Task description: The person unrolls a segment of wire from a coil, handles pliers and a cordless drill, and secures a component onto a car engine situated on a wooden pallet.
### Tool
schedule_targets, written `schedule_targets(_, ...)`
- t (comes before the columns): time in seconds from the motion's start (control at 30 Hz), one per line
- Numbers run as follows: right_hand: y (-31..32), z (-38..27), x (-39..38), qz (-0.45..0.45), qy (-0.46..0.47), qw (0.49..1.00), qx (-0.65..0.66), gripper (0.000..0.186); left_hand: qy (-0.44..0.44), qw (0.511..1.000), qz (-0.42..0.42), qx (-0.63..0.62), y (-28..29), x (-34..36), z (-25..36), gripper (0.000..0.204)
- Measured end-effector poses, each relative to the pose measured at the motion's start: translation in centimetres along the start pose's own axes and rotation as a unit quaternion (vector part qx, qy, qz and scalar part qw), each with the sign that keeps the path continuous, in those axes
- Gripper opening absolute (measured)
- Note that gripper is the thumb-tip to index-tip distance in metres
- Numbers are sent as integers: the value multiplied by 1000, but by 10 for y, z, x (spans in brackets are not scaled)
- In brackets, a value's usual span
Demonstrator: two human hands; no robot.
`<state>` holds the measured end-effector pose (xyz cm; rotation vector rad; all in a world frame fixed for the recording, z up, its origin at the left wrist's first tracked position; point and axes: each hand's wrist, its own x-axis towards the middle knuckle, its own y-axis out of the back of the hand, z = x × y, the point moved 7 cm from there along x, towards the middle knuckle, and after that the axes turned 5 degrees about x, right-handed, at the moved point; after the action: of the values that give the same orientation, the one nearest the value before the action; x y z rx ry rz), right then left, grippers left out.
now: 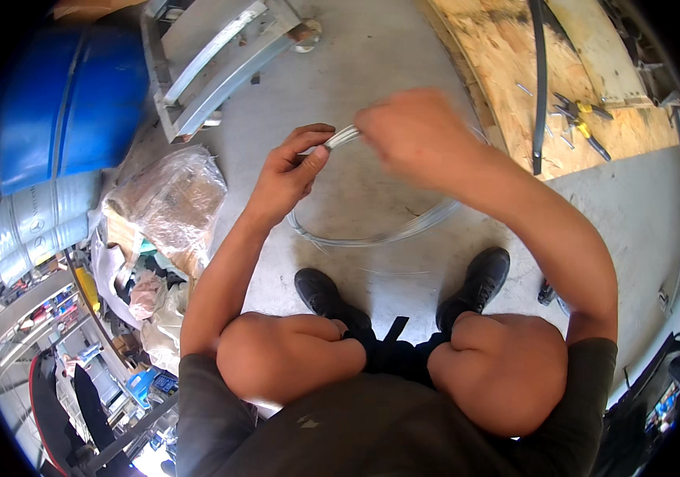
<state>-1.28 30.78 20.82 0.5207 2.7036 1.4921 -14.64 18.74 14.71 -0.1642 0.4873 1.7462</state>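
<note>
Head view: left hand [284,173] pinches a wire coil [427,222]; right hand [411,131], arm [550,226] bent, is blurred, grip unclear.

The person wears a dark grey-brown T-shirt [403,437] with a small pale mark [308,422] on the front and short sleeves [211,413]. Black cloth [403,362] and a narrow black strap [396,327] show between bare knees [260,358]. The black shoes [480,280] have laces. The left hand [288,171] and right hand [415,131] are bare.
</note>
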Motion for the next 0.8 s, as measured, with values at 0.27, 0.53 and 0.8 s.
schedule_targets(0.27, -13, 2, 3, -90, -43, 992, 75, 11, 83, 996, -19, 8, -7, -2, -8, 30)
schedule_targets(0.53, -25, -21, -13, -73, -7, 995, 61, 11, 94, 996, -4, -4, -15, 2, -9, 26)
schedule_targets(0.8, 7, 18, -94, 273, -37, 958, 81, 19, 73, 995, -1, -62, 9, -20, -35, 23)
